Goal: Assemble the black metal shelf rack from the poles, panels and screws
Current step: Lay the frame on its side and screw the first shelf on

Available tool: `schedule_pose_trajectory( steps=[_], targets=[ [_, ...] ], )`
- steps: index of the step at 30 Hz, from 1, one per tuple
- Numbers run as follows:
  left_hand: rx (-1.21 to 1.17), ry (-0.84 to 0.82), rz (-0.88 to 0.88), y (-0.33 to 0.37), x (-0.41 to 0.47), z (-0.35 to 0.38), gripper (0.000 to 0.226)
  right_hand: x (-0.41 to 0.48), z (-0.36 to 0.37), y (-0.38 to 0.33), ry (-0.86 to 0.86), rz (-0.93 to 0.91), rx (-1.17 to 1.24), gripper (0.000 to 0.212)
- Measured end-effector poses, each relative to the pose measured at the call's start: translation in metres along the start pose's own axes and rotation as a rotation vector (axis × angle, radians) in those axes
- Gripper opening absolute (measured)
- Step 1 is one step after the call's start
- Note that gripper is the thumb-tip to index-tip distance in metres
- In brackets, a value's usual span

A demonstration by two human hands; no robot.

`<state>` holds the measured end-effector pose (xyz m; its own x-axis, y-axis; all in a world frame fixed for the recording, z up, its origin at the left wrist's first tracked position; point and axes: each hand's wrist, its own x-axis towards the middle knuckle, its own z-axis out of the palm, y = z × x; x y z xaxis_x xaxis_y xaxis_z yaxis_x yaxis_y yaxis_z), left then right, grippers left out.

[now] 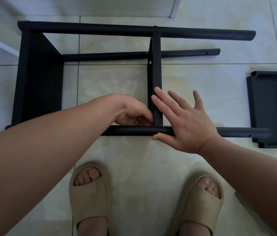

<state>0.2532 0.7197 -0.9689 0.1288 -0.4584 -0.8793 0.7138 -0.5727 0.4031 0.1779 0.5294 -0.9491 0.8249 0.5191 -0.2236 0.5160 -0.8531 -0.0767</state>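
Rack point(25, 74) of matte black metal lies on its side on the floor point(114, 79), which is made of pale glossy tiles with thin grey joints. Its poles are round tubes with a smooth, dull surface. The far pole point(117, 30) and the near pole point(236, 132) run from left to right, and a third pole point(108, 55) lies between them. A flat end panel point(42, 68) closes the left end. A middle panel point(157, 65) stands on edge across the frame and looks like thin sheet with a folded rim. A small silver screw point(159, 133) with a round head sits in the near pole, just where the middle panel meets it.

The left hand point(134, 113) is at the left face of the middle panel, close to the near pole. Its fingers are curled inward and touch the panel, but I cannot tell if they pinch something. The right hand point(185, 123) is flat, with fingers straight and spread. Its index finger lies along the panel's edge, the palm covers the near pole, and the thumb rests just beside the screw.

A loose panel point(270, 108), tray-shaped with a raised rim and notched corners, lies on the floor at the right, and the near pole's end reaches over its rim. Two beige foam sandals point(90, 193), thick and rounded, stand below the hands.
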Motion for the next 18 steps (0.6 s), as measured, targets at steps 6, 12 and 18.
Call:
schedule_pose_trajectory(
  steps=[6, 12, 18],
  targets=[
    [-0.008, -0.010, -0.011, 0.003, 0.000, 0.000, 0.020, 0.000, -0.001, 0.000, 0.003, -0.001, -0.008, 0.096],
    [-0.033, -0.007, 0.009, 0.001, 0.000, 0.001, 0.019, 0.000, -0.001, -0.001, 0.003, -0.001, -0.007, 0.096],
    [-0.031, -0.056, 0.039, -0.009, -0.002, 0.003, 0.020, 0.000, -0.001, 0.000, -0.005, 0.003, 0.011, 0.096]
  ],
)
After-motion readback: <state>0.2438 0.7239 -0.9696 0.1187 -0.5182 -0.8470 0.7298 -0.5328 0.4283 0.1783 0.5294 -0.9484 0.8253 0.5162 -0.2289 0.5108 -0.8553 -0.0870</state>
